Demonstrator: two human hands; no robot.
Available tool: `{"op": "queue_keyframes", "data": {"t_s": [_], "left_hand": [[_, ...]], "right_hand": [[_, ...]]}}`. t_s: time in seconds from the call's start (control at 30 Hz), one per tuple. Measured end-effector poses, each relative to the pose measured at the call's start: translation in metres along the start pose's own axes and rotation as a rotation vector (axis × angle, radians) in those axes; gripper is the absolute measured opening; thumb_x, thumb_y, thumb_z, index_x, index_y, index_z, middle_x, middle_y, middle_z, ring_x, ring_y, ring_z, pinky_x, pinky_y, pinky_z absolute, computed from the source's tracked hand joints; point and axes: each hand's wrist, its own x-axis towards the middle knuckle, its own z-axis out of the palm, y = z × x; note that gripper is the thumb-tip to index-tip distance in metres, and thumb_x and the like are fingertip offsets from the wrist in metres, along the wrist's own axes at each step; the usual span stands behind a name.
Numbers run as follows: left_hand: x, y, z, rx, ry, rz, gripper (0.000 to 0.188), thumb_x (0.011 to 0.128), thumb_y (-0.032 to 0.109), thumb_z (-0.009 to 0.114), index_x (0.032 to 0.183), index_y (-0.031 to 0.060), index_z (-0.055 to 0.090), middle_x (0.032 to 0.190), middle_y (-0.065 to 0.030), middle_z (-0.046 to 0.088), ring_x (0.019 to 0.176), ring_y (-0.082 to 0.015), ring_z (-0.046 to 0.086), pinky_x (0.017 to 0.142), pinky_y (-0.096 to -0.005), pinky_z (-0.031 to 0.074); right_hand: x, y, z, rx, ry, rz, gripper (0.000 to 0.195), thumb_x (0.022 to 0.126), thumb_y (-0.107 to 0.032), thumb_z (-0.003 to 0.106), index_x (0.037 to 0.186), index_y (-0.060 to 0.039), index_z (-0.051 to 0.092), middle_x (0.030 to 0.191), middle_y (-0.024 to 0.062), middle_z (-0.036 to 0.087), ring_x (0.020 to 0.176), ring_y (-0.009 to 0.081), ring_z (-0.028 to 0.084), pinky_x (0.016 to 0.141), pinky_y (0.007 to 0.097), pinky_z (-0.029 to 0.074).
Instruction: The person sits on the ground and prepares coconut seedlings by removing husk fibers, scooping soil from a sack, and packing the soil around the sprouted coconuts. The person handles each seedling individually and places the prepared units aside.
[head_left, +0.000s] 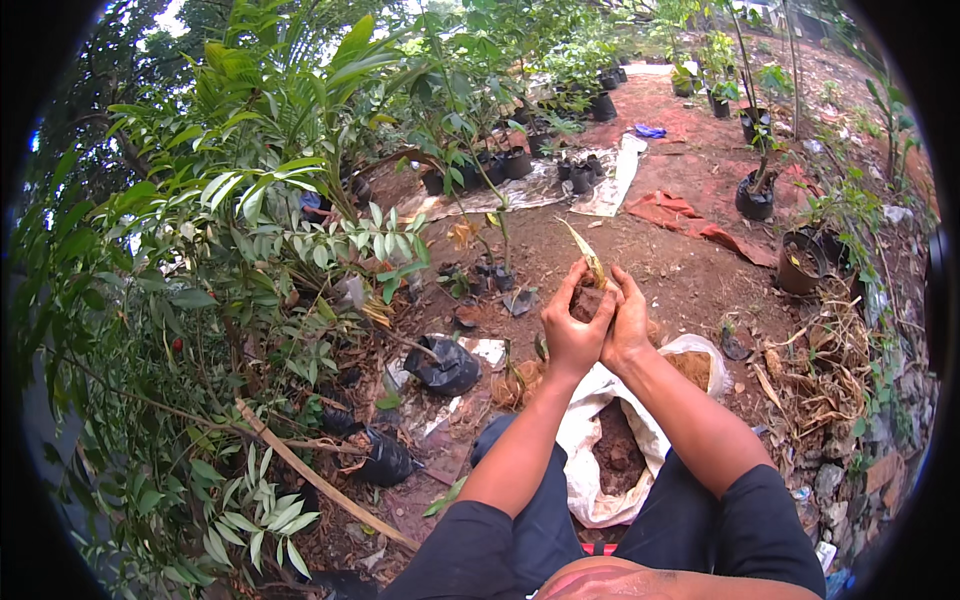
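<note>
Both my hands are cupped together in front of me around a clump of brown soil (586, 301). A small plant with a pale, yellowish pointed leaf (586, 251) stands up out of the soil. My left hand (576, 324) curls around the left side of the clump, and my right hand (628, 319) presses against it from the right. Below the hands, between my legs, a white woven sack (583, 480) lies with its mouth spread, showing dark loose soil (619, 450) inside. Beyond my right forearm is a clear plastic bag (718, 367) with brown fibrous material.
Black plant bags (444, 367) lie at the left beside dense foliage (262, 292). A cut wooden stick (322, 487) slants across the lower left. Red sheeting (697, 225) lies on the ground ahead. At right are a brown pot (799, 262), dry leaves (817, 367) and stones (829, 480).
</note>
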Motion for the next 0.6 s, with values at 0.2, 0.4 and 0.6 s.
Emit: {"op": "queue_keyframes", "data": {"t_s": [0.2, 0.4, 0.6], "left_hand": [[-0.001, 0.003, 0.002, 0.113, 0.026, 0.018, 0.055, 0.083, 0.027, 0.085, 0.126, -0.0031, 0.069, 0.113, -0.022, 0.075, 0.106, -0.0329, 0.074, 0.093, -0.0412, 0.057], [0.003, 0.015, -0.006, 0.094, -0.133, 0.129, 0.071, 0.079, 0.036, 0.086, 0.135, 0.0009, 0.061, 0.117, -0.0169, 0.074, 0.106, -0.0303, 0.074, 0.093, -0.0401, 0.056], [0.003, 0.002, -0.014, 0.133, -0.098, 0.077, 0.058, 0.08, 0.033, 0.085, 0.122, -0.0007, 0.066, 0.108, -0.0217, 0.074, 0.099, -0.0376, 0.075, 0.087, -0.0428, 0.058]], "right_hand": [[0.0, 0.006, 0.0, -0.05, 0.067, -0.083, 0.036, 0.107, -0.045, 0.047, 0.114, -0.013, 0.062, 0.101, 0.0079, 0.067, 0.095, 0.0245, 0.068, 0.089, 0.0441, 0.058], [0.005, -0.004, -0.009, 0.007, 0.032, -0.029, 0.045, 0.106, -0.052, 0.043, 0.12, -0.0122, 0.06, 0.108, 0.0102, 0.069, 0.098, 0.0265, 0.069, 0.09, 0.0456, 0.058], [0.002, -0.001, -0.006, -0.034, 0.058, -0.018, 0.05, 0.107, -0.055, 0.042, 0.129, -0.0124, 0.055, 0.112, 0.0121, 0.067, 0.101, 0.0283, 0.067, 0.093, 0.0481, 0.057]]}}
